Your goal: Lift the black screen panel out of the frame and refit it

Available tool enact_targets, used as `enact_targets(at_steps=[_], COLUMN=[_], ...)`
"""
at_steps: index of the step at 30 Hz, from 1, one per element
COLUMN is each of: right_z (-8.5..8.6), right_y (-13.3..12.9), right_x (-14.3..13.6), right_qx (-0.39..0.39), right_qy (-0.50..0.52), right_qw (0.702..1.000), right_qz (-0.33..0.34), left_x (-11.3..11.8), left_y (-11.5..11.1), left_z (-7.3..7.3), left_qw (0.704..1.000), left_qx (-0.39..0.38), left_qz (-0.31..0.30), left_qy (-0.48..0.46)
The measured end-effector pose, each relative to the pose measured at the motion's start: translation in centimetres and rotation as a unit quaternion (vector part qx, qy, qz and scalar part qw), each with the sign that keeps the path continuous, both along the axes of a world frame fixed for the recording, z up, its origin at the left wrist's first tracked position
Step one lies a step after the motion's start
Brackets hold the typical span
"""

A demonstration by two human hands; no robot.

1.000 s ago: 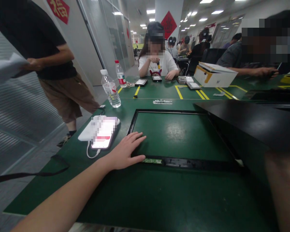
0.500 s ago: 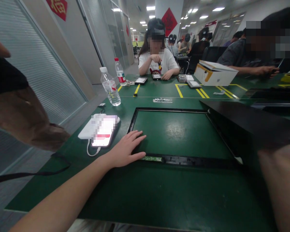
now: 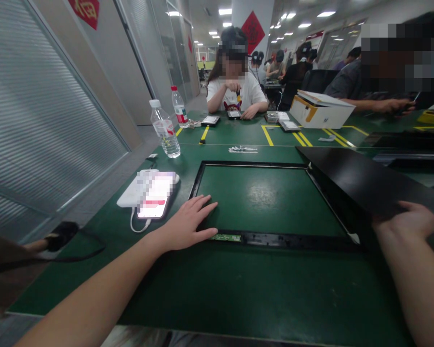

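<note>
A black rectangular frame [image 3: 285, 240], like a monitor bezel, lies flat on the green table. A small green circuit board [image 3: 227, 237] sits in its near bar. My left hand [image 3: 191, 221] rests over the frame's near left corner, fingers spread and holding nothing. At the right, my right hand [image 3: 410, 222] grips the near edge of a thin black panel [image 3: 369, 180], thumb on top and the other fingers hidden beneath. The panel is tilted, its far left corner close to the frame's far right corner; I cannot tell whether they touch.
Left of the frame lie a lit phone [image 3: 156, 197] and a white power bank [image 3: 130, 190] with a cable. Two water bottles [image 3: 165, 132] stand behind them. Opposite, a person [image 3: 237, 91] works on a small drive. A white box [image 3: 321, 110] stands at the far right.
My right hand has moved left with the black panel, which now lies at a flatter tilt. My left hand has stayed put. The passer-by at the left has moved mostly out of view.
</note>
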State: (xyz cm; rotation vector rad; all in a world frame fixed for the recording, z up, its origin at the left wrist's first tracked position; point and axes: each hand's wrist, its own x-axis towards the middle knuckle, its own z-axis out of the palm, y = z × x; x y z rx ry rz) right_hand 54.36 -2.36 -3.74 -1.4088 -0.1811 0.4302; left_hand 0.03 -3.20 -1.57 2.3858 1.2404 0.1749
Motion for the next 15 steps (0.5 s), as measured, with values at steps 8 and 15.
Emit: enact_targets(at_steps=[8,15], right_z=[0.5,0.9], right_y=[0.0,-0.1], right_x=[-1.2,-1.4], right_qx=[-0.004,0.014], right_qy=[0.118,0.137], right_qw=[0.991,0.990], right_qz=[-0.056,-0.040], left_x=[-0.2,1.2], left_y=[-0.3,-1.6], left_z=[0.2,0.9], left_qw=[0.999,0.978], left_qx=[0.029,0.035], left_qz=[-0.032,-0.190], left_qy=[-0.030,-0.084])
